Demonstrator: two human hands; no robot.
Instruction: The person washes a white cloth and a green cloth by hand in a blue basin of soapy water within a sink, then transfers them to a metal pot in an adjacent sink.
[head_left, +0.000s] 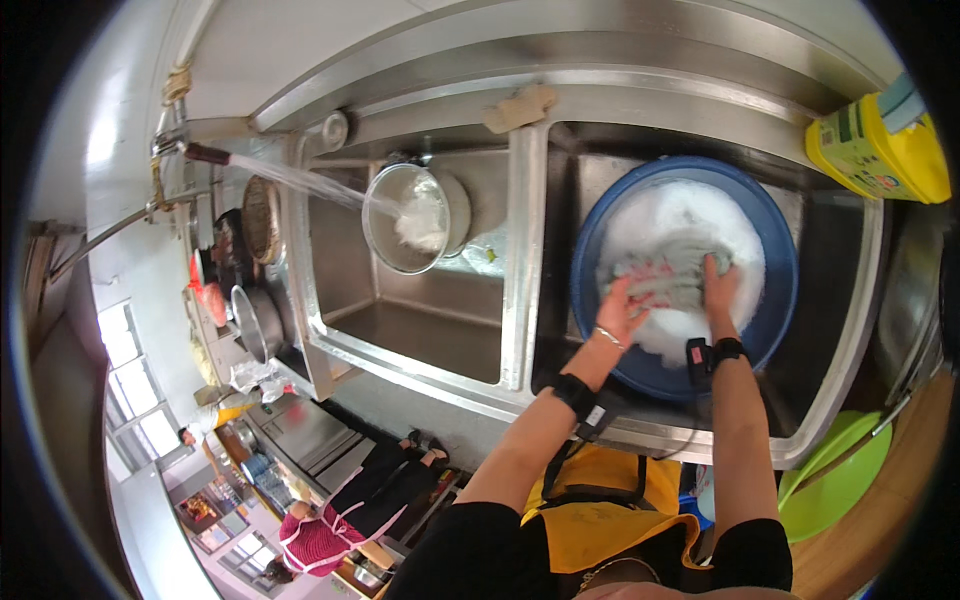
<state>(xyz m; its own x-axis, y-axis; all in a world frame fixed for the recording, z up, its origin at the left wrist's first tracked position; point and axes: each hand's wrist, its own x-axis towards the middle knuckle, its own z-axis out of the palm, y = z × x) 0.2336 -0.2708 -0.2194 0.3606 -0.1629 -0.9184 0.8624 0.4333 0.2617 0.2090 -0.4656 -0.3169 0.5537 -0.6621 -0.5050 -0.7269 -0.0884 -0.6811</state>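
A blue plastic basin (780, 225) sits in the right bay of a stainless steel sink, filled with white suds (682, 202). In the suds lies a wet greyish cloth (679, 270) with red patches. My left hand (622, 309) grips the cloth's left part, near its red patches. At the cloth's right end, my right hand (721, 289) holds it with the fingers partly hidden by fabric and foam. Water streams from a tap (206, 154) into a metal pot (459, 210) in the left bay.
A beige cloth (521, 109) lies at the divider's back end. A yellow plastic container (885, 150) stands at the back right, a green basin (840, 480) at the lower right. Pots, including a steel one (259, 322), are left of the sink. Two people stand farther off at lower left.
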